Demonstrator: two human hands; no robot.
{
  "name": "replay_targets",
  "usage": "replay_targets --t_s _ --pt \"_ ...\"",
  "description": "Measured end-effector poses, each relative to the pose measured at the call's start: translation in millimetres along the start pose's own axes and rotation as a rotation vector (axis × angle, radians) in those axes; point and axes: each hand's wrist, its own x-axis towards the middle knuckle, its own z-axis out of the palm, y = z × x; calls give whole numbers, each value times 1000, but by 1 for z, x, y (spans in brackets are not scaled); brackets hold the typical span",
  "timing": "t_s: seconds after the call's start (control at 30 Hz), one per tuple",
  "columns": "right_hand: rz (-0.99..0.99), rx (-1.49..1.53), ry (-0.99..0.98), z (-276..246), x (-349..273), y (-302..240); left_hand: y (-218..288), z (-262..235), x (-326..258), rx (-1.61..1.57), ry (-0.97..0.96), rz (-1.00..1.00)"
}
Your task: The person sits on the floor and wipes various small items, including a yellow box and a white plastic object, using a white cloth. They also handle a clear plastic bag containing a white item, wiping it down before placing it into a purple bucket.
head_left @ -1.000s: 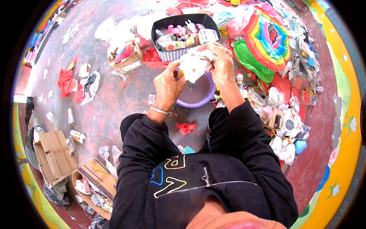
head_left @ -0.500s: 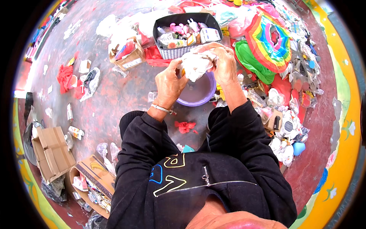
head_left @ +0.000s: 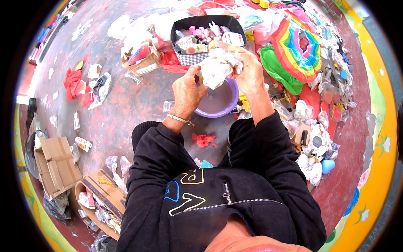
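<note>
Above a purple basin [head_left: 234, 101] I hold up a crumpled white cloth [head_left: 218, 69]. My left hand [head_left: 187, 91] pinches its left side between thumb and fingers; a bracelet circles that wrist. Against the cloth's right side is my right hand [head_left: 250, 75], its fingers bent over the top edge and its thumb close to the fabric. A small yellowish bit shows by the left thumb, too little to name. Greyish, cloudy water fills the basin, which the cloth and hands partly cover.
Beyond my hands stands a black basket [head_left: 194, 59] of toys and small items, with an open cardboard box [head_left: 145, 63] beside it. A rainbow-striped inflatable ring [head_left: 280, 46] lies right, above heaped odds and ends. Red scraps [head_left: 203, 140] lie before me; more boxes [head_left: 58, 166] stand lower left.
My right hand has turned and its fingers have loosened and shifted on the cloth, which looks more spread out. The left hand keeps its pinch, almost unmoved.
</note>
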Motion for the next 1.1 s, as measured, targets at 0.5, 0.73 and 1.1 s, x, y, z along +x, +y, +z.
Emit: replay_targets --t_s 0.5,0.73,1.1 --pt "-21 -170 84 2 -1 4 7 -3 0 1 -41 -8" --pt "27 -166 91 4 -4 1 4 -1 0 43 -58 -12" --pt "26 -156 20 9 -2 -2 3 -2 0 -9 -28 16"
